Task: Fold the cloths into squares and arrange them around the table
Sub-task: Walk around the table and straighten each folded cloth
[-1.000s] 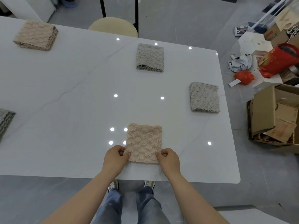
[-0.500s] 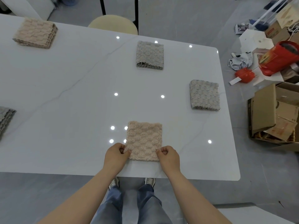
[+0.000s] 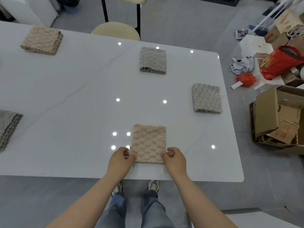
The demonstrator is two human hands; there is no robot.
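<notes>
A pink folded cloth (image 3: 148,143) lies square on the white table (image 3: 65,96) close to the near edge. My left hand (image 3: 120,159) pinches its near left corner and my right hand (image 3: 175,159) pinches its near right corner. Other folded squares sit around the table: a grey one (image 3: 153,60) at the far side, a grey-beige one (image 3: 207,98) by the right edge, a pink one (image 3: 42,40) at the far left, and a grey one (image 3: 7,127) cut off by the left border.
A cream chair (image 3: 115,31) stands at the table's far side. On the floor to the right are an open cardboard box (image 3: 278,116), a red bag (image 3: 279,63) and loose litter. My legs and shoes show below the near table edge.
Almost nothing has moved. Both hands stay at the pink cloth's near corners, and the view has shifted slightly.
</notes>
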